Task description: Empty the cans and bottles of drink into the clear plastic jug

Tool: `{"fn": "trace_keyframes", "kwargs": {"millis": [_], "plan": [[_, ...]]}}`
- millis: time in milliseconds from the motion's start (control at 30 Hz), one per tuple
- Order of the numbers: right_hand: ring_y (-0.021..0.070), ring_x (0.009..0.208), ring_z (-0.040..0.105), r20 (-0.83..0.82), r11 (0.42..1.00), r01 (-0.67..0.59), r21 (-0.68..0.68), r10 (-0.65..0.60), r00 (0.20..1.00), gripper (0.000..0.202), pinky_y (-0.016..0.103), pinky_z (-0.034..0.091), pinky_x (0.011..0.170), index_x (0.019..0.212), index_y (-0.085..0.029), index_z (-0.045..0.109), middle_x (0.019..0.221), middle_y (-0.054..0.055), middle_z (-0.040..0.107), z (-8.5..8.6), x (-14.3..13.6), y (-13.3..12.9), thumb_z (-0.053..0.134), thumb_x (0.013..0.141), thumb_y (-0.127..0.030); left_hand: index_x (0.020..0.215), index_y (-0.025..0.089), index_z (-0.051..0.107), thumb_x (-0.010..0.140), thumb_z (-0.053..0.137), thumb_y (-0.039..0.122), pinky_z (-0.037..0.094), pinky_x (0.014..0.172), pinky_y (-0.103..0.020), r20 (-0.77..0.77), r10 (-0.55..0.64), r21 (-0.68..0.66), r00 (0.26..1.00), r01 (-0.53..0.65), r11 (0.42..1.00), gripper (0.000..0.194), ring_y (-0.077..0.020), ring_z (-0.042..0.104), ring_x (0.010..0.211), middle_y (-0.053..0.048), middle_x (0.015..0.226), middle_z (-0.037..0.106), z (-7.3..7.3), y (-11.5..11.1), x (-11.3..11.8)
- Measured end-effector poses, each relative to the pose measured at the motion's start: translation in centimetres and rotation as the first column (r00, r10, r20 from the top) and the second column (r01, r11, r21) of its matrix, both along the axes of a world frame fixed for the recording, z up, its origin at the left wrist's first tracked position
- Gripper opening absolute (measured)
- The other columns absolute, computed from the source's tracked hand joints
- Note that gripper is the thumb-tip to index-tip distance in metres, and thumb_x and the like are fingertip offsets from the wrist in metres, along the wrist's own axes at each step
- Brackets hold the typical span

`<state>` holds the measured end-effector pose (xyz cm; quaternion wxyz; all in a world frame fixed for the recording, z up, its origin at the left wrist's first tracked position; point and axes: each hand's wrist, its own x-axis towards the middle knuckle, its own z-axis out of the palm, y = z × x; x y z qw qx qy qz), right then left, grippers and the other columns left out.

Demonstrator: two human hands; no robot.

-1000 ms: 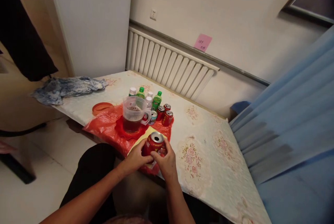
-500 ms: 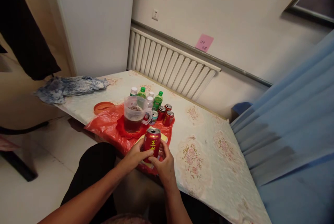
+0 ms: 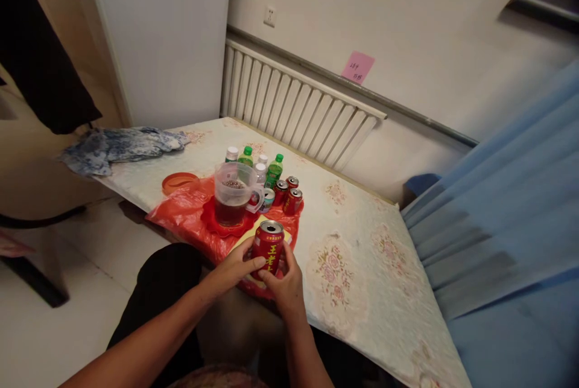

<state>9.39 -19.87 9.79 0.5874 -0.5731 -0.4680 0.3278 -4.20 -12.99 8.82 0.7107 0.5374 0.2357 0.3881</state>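
A red can (image 3: 268,248) is gripped from both sides: the left hand (image 3: 236,266) is wrapped round its left flank with the thumb laid across the front, and the right hand (image 3: 286,282) is closed on its lower right side, the two hands close together with only the can between them. The can is held upright (its opened top facing up) just above a yellow sheet (image 3: 250,235) at the near edge of the table (image 3: 362,267). Under that sheet a red plastic bag (image 3: 183,219) is spread, and on it a red mat (image 3: 212,228) carries a clear plastic jug (image 3: 232,194) partly filled with dark liquid. Just behind and to the right of the jug, more red cans (image 3: 287,194) are grouped, touching or nearly touching one another, with green-capped bottles (image 3: 272,171) and white-capped bottles (image 3: 231,154) standing beyond them. An orange lid (image 3: 180,182) lies to the left of the jug on the flowered tablecloth. A blue patterned cloth (image 3: 118,145) is bunched at the far left corner of the table. A white radiator (image 3: 294,105) runs along the wall behind, a pink note (image 3: 357,67) is stuck above it, and a blue curtain (image 3: 506,219) hangs at the right.
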Motion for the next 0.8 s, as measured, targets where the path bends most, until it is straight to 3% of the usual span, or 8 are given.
{"fn": "trace_keyframes", "kwargs": {"millis": [167,267,433,633,800], "plan": [[0.0299,0.113,0.065,-0.264,0.975,-0.212,0.071,0.224,0.938,0.08,0.044,0.054,0.095,0.139,-0.017,0.049,0.125,0.011,0.066,-0.5,0.4,0.0,0.078,0.065,-0.026,0.132,0.018,0.053,0.076,0.071,0.043,0.043,0.105,-0.043,-0.008,0.006,0.018,1.0,-0.006,1.0,0.064,-0.0301,0.058,0.12,-0.011,0.132,0.062,0.6,0.1,-0.3],[0.0308,0.116,0.063,-0.308,0.966,-0.242,0.087,0.257,0.916,0.079,0.046,0.052,0.099,0.138,-0.017,0.048,0.125,0.011,0.067,-0.7,0.4,0.1,0.078,0.066,-0.028,0.13,0.017,0.054,0.076,0.071,0.042,0.043,0.104,-0.042,-0.023,0.011,0.01,1.0,-0.011,1.0,0.062,-0.0293,0.059,0.119,-0.011,0.13,0.063,1.0,0.0,-0.3],[0.0296,0.115,0.064,-0.263,0.979,-0.192,0.074,0.205,0.943,0.076,0.045,0.053,0.098,0.14,-0.017,0.046,0.128,0.012,0.064,-0.9,0.3,0.2,0.074,0.07,-0.026,0.126,0.015,0.054,0.07,0.075,0.035,0.045,0.103,-0.043,-0.041,0.138,0.005,0.99,-0.137,0.99,0.063,-0.0302,0.059,0.119,-0.012,0.127,0.065,0.8,-0.1,0.3],[0.0294,0.115,0.063,0.0,0.999,0.04,0.007,-0.04,0.999,0.087,0.04,0.055,0.095,0.14,-0.016,0.046,0.137,0.014,0.057,-1.2,-0.9,0.4,0.08,0.061,-0.021,0.12,0.015,0.056,0.064,0.075,0.03,0.047,0.101,-0.043,-0.078,0.283,0.013,0.956,-0.283,0.959,0.061,-0.0305,0.06,0.116,-0.012,0.123,0.065,0.4,-0.7,1.1],[0.0303,0.117,0.061,0.117,0.995,0.08,0.054,-0.086,0.989,0.081,0.042,0.054,0.095,0.138,-0.018,0.049,0.126,0.012,0.064,-1.5,-1.4,0.5,0.078,0.062,-0.018,0.12,0.014,0.054,0.06,0.076,0.03,0.046,0.1,-0.046,-0.148,0.355,0.007,0.923,-0.357,0.934,0.066,-0.0319,0.06,0.116,-0.014,0.124,0.063,0.4,-1.3,1.5]]}}
